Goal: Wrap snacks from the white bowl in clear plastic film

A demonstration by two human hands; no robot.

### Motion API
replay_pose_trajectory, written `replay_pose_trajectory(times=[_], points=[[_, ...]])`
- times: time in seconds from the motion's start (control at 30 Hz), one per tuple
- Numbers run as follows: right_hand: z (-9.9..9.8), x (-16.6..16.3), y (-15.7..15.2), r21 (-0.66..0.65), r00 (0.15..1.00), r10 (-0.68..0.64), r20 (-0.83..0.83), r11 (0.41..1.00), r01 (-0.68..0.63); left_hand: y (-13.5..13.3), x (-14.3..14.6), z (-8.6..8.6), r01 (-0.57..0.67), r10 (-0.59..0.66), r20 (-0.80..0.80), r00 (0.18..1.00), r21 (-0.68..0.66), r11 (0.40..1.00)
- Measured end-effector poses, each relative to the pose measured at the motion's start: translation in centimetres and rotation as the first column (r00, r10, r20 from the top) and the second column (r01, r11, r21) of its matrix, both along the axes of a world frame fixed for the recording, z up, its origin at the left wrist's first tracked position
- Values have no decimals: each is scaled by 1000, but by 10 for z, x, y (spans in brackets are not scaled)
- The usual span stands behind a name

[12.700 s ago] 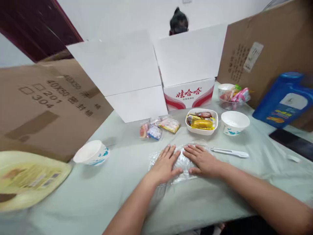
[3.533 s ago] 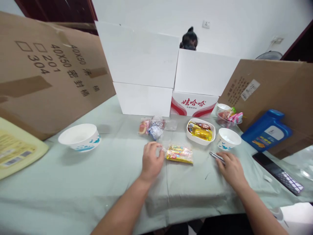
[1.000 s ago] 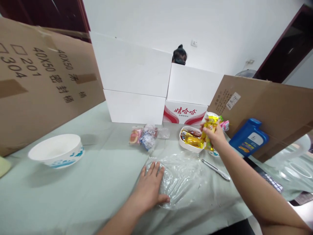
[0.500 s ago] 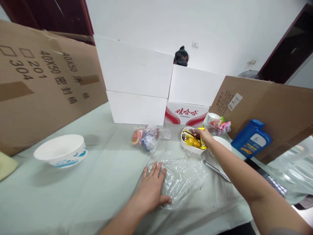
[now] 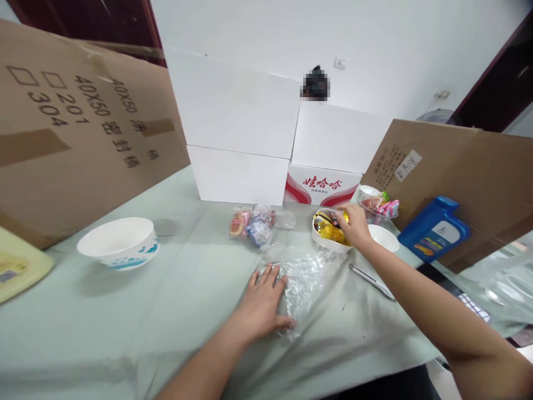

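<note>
My left hand [image 5: 264,300] lies flat with spread fingers on a crinkled clear plastic bag [image 5: 306,280] on the table. My right hand [image 5: 353,222] reaches over the right side of a white oval bowl [image 5: 331,243] holding several wrapped snacks in yellow and brown. Between its fingers shows a yellow snack packet [image 5: 345,216], partly hidden by the hand. Just right of that wrist is a round white dish [image 5: 383,238]. A silver utility knife [image 5: 370,281] lies below the right forearm.
Other wrapped snacks [image 5: 258,225] lie mid-table. At left are a white paper bowl [image 5: 119,244] and a yellow container [image 5: 23,266]. A blue bottle [image 5: 435,229] and a clear bowl of sweets [image 5: 380,208] are at right. Cardboard [image 5: 91,128] and white boxes [image 5: 244,175] wall the back; a person's head shows behind.
My right hand has moved down and in over the oval bowl, with the yellow packet lower against the snacks. My left hand stays on the plastic bag. The view has shifted slightly.
</note>
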State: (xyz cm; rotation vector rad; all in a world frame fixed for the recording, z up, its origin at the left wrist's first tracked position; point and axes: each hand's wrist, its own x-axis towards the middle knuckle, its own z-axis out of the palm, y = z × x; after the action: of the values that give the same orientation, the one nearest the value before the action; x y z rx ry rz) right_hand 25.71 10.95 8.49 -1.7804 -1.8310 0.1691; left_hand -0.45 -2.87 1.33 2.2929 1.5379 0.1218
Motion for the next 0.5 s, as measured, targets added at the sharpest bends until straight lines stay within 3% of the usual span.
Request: replay_pose_trajectory(times=[0.07, 0.13, 0.2, 0.3, 0.43, 0.5], points=[[-7, -8, -31, -97, 959, 283, -1, 955, -282, 0, -1, -2, 2, -2, 6, 1000, 20, 1000], [-19, -15, -62, -225, 801, 598, -33, 776, -589, 1, -2, -3, 1, -2, 14, 1000, 46, 999], [-33, -15, -87, -323, 718, 694, -49, 670, -669, 1, -5, -3, 4, -6, 25, 1000, 57, 998], [-50, -1, -109, -345, 718, 696, -26, 668, -660, 4, -14, 0, 9, -13, 64, 998, 60, 998], [-62, 36, -123, -219, 602, 793, 95, 607, -764, 10, -30, 5, 13, -28, 196, 980, 77, 997], [-65, 55, -130, -182, 628, 758, 177, 652, -736, 13, -36, 6, 28, -51, 276, 960, 86, 996]])
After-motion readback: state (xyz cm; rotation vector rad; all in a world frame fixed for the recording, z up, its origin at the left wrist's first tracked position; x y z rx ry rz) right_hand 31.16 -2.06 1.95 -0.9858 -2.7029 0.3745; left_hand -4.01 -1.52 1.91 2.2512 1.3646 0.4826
